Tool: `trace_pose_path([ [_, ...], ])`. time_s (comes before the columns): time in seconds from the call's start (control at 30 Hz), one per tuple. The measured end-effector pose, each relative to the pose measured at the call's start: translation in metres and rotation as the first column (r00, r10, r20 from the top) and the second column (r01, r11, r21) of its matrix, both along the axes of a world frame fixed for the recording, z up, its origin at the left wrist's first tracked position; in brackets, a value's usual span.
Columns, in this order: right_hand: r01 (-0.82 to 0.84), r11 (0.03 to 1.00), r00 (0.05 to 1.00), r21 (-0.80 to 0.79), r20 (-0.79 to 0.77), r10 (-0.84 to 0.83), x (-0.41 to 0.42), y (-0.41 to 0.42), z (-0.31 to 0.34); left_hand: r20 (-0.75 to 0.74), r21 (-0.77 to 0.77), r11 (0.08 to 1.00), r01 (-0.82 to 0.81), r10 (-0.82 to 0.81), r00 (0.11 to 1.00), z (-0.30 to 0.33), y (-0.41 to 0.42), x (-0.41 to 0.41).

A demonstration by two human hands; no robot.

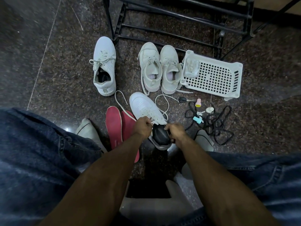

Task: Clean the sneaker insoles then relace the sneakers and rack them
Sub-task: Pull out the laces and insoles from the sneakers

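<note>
Left hand [143,126] pinches the lace [150,122]; right hand [174,130] grips the sneaker [143,105] collar (steady it); pull each crossing evenly snug.

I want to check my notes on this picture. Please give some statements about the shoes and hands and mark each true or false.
1. Both hands work at one white sneaker. True.
2. Two red insoles lie on the floor. True.
3. The basket stands on the rack. False: it lies on the floor.
4. The sneaker pair already sits on the rack. False: it is on the floor before it.
</note>
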State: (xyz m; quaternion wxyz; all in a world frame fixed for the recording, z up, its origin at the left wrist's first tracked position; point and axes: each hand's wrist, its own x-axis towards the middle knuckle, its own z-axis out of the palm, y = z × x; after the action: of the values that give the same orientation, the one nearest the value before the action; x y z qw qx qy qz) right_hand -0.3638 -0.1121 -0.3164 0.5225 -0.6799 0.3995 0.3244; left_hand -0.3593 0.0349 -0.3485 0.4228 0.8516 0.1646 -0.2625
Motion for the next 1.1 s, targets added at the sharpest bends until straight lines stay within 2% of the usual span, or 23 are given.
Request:
trace_pose_path([
  [0.07, 0.021, 1.000, 0.999, 0.021, -0.033, -0.020, -0.002, 0.000, 0.002, -0.003, -0.005, 1.000, -0.001, 0.001, 1.000, 0.000, 0.001, -0.001],
  [0.17, -0.206, 0.978, 0.979, -0.039, 0.004, 0.206, 0.007, -0.004, 0.009, -0.017, 0.002, 1.000, 0.007, -0.007, 1.000, 0.001, 0.003, 0.002],
  [0.27, -0.531, 0.841, 0.846, -0.099, -0.018, 0.532, 0.024, -0.011, 0.020, -0.034, 0.014, 1.000, 0.010, -0.010, 0.999, 0.002, 0.001, 0.005],
  [0.4, -0.762, 0.648, 0.641, -0.004, -0.152, 0.752, 0.042, -0.023, 0.039, -0.054, 0.027, 0.999, 0.017, -0.016, 0.998, 0.004, -0.001, 0.006],
  [0.47, -0.797, 0.604, 0.590, 0.018, -0.192, 0.784, 0.051, -0.030, 0.048, -0.058, 0.023, 0.999, 0.024, -0.022, 0.998, 0.007, -0.002, 0.008],
  [0.73, -0.850, 0.520, 0.487, 0.081, -0.253, 0.836, 0.067, -0.029, 0.085, -0.053, 0.044, 0.999, 0.029, -0.027, 0.998, 0.011, -0.001, 0.010],
  [0.9, -0.845, 0.533, 0.500, 0.048, -0.284, 0.818, 0.065, -0.042, 0.100, -0.070, 0.047, 0.999, 0.022, -0.019, 0.997, 0.016, -0.003, 0.012],
  [1.0, -0.793, 0.602, 0.546, 0.092, -0.329, 0.770, 0.048, -0.036, 0.081, -0.094, 0.048, 0.999, 0.010, -0.006, 0.996, 0.017, -0.005, 0.012],
  [1.1, -0.790, 0.612, 0.596, -0.027, -0.266, 0.758, 0.026, -0.015, 0.055, -0.094, 0.037, 0.999, -0.031, 0.034, 0.995, 0.017, -0.005, 0.011],
])
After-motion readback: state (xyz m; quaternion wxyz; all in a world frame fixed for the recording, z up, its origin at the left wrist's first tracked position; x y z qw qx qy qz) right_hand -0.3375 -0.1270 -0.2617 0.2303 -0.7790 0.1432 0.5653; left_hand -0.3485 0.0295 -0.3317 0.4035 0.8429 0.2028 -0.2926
